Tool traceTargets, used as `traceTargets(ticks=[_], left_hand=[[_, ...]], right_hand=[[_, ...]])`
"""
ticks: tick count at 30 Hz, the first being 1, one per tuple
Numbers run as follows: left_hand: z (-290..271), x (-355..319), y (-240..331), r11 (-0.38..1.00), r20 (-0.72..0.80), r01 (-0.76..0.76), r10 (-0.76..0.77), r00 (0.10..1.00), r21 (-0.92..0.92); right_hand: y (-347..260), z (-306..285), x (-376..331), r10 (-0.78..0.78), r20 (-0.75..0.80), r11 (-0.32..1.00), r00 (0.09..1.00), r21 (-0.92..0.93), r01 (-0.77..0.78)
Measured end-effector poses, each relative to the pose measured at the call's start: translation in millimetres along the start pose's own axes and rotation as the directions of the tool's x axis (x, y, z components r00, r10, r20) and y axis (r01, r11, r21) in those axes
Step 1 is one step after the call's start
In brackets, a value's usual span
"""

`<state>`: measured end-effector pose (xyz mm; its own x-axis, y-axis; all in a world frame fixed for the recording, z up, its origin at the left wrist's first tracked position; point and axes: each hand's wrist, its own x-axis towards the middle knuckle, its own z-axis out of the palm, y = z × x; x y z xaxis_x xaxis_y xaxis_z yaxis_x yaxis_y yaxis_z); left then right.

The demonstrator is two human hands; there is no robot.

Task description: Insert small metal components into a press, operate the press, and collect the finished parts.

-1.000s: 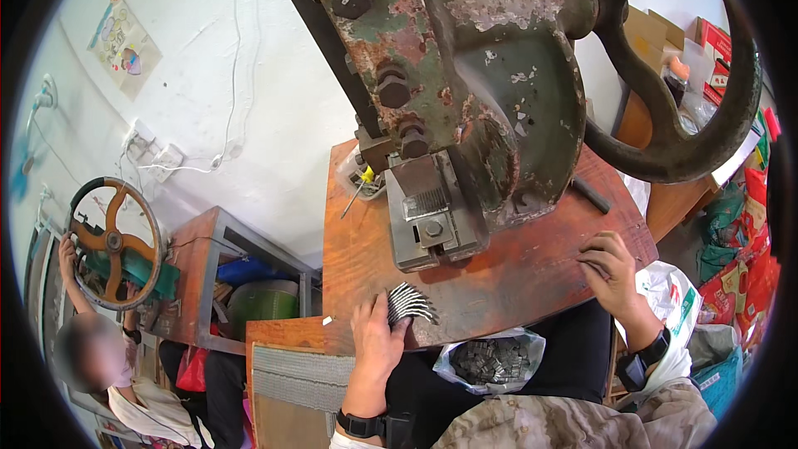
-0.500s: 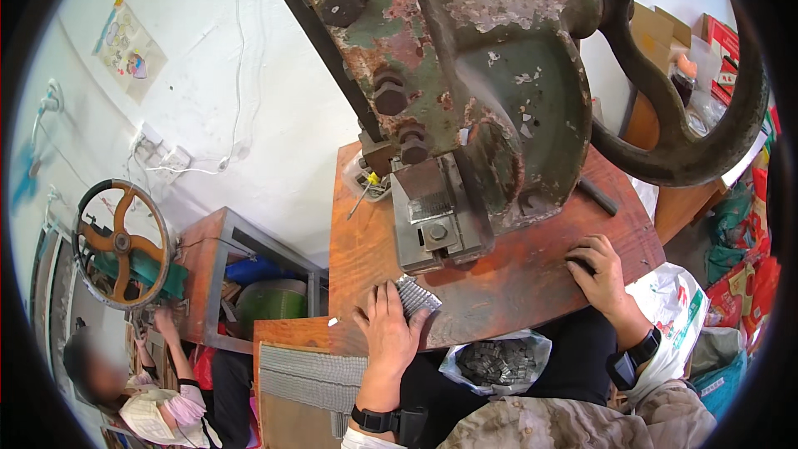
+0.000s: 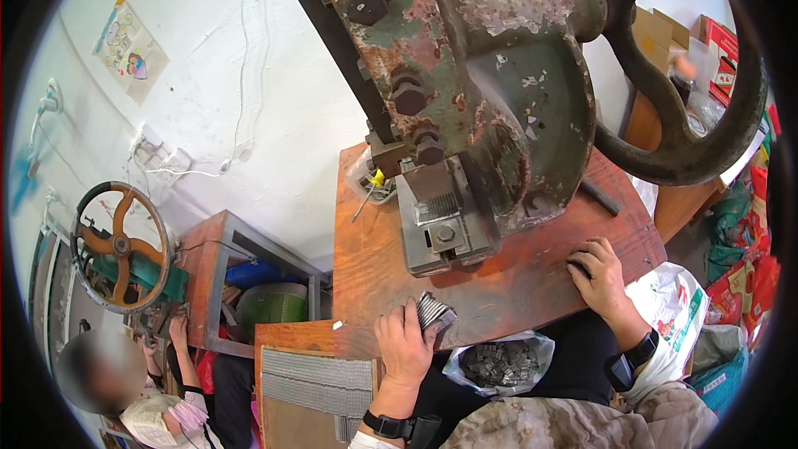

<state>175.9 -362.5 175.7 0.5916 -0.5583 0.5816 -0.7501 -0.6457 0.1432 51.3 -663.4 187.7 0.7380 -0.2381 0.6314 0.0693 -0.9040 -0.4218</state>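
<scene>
At the near edge of the wooden table, my left hand (image 3: 405, 347) pinches a small bundle of ribbed metal strips (image 3: 435, 314) between thumb and fingers. The bundle is tilted, its strip ends facing up. My right hand (image 3: 597, 273) rests on the tabletop near the right front edge, fingers loosely bent, thumb apart, nothing visible in it. Beyond my hands stands a worn green hand press (image 3: 532, 91). Under its ram sits a steel die block (image 3: 449, 237) with a bolted clamp and a ribbed metal piece on it.
A clear bag of small metal pieces (image 3: 507, 363) lies in my lap. Ribbed metal sheets (image 3: 316, 378) lie on a board at left. A yellow-handled screwdriver (image 3: 368, 194) leans by a plastic tub; a dark rod (image 3: 600, 198) lies right. A co-worker (image 3: 162, 416) works by another handwheel (image 3: 121, 243).
My left hand has shifted a little right and raised the metal strips, tipping them up from lying flat on the table. My right hand stays put.
</scene>
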Motion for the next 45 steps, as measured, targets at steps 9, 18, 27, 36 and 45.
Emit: traceTargets(ticks=[9,18,27,36,45], left_hand=[[4,20,25,0.969,0.038,0.167,-0.177,0.983,0.182],[20,27,-4,0.965,-0.04,0.255,-0.253,0.967,0.064],[-29,26,-18,-0.508,0.525,0.152,-0.764,0.374,-0.848],[-34,-48,61,-0.956,0.846,0.088,-0.201,0.495,-0.279],[27,-104,70,-0.942,0.944,0.328,0.042,0.328,-0.072]], right_hand=[[1,1,-1,-0.008,-0.019,1.0,1.0,-0.024,0.007],[4,-1,-3,-0.028,-0.042,1.0,0.999,-0.011,0.027],[-2,-1,-5,-0.022,-0.03,1.0,0.999,0.016,0.022],[1,5,-3,-0.028,0.003,0.998,1.0,-0.062,0.028],[1,7,-7,-0.035,-0.009,0.996,0.999,-0.083,0.034]])
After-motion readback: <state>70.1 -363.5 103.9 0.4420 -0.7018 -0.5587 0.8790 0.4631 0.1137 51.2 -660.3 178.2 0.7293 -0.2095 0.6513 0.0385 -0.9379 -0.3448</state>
